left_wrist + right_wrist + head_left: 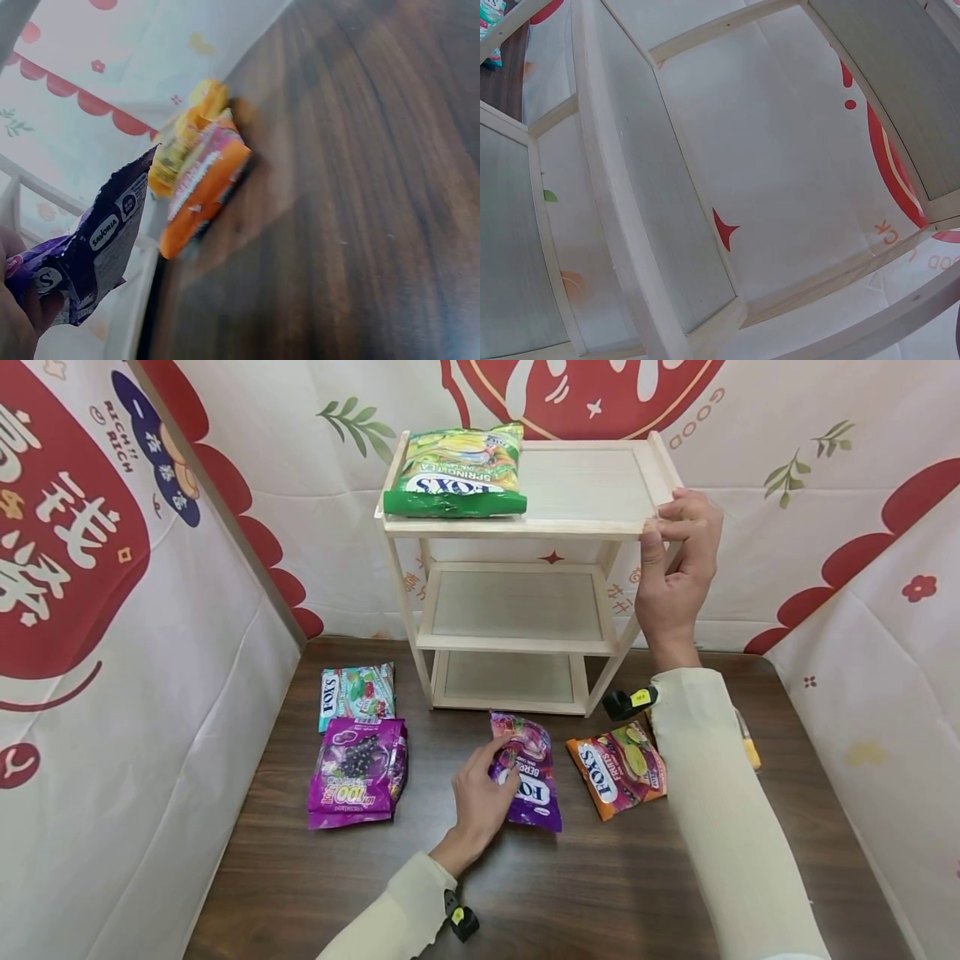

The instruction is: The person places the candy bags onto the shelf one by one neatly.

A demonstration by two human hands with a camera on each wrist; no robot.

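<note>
Already on the top tier of the wooden shelf lies one green candy bag, as a person's right hand grasps the shelf's front corner. Meanwhile the left hand closes its fingers on a purple candy bag lying on the table before the shelf; three more bags, teal, grape and orange, wait there, the lower tiers bare.

Six candy bags: one green, one teal, two purple, one orange, one yellow. One three-tier pale wooden shelf.
</note>
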